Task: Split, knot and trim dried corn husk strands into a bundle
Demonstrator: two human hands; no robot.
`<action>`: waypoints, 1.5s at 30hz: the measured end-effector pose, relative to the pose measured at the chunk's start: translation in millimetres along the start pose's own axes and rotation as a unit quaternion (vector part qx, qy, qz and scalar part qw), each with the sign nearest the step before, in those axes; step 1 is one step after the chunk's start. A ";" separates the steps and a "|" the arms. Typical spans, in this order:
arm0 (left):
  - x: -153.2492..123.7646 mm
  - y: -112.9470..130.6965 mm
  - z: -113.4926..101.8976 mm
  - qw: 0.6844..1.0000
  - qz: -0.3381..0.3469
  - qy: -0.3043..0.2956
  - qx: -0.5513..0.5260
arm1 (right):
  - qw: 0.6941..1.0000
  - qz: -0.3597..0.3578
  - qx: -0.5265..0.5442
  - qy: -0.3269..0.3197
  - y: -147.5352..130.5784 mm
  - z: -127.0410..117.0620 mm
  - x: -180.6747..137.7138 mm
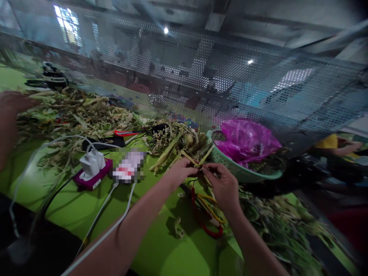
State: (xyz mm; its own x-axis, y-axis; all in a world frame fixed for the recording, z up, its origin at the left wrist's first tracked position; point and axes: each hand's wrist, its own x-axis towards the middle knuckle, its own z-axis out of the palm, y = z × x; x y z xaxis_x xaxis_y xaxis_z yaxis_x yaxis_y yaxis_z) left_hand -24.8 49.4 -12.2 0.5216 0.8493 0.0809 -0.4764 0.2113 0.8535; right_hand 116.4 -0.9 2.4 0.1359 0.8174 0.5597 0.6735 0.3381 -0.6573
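Note:
My left hand (180, 171) and my right hand (222, 186) meet over the green table (161, 245), both pinched shut on a pale yellow-green plant stalk (193, 158). The stalk's strips fan out upward from my fingertips toward a heap of dried stalks and husks (175, 140). Under my hands lie red-handled scissors (205, 224) and thin yellow strips. A green colander (244, 172) lined with a magenta plastic bag (247, 140) stands just right of my hands.
More plant scraps (71, 111) cover the back left of the table and the near right (281, 226). A pink power strip with white chargers (92, 170) and white cables (97, 222) lie at left. A perforated metal screen (201, 76) closes off the back. Another person's arm (8, 119) shows at far left.

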 end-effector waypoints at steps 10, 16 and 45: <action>3.3 -10.1 -4.0 0.992 0.064 0.013 0.107 | 0.993 0.087 0.067 -0.033 3.2 0.9 0.6; 0.9 -2.1 -3.1 0.990 0.024 0.122 0.061 | 0.985 0.089 0.129 -0.067 7.2 2.1 2.0; -9.6 -0.2 5.2 0.874 0.138 -0.010 0.467 | 1.000 0.014 0.000 0.012 6.1 -0.3 -1.0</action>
State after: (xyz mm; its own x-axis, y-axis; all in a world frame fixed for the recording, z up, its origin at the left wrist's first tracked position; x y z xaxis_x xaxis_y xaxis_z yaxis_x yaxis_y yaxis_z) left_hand -26.0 38.7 -10.5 0.4954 0.7944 0.3515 0.1930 -0.4952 0.8471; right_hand 120.6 0.2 -2.1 0.1712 0.8156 0.5528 0.6697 0.3152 -0.6725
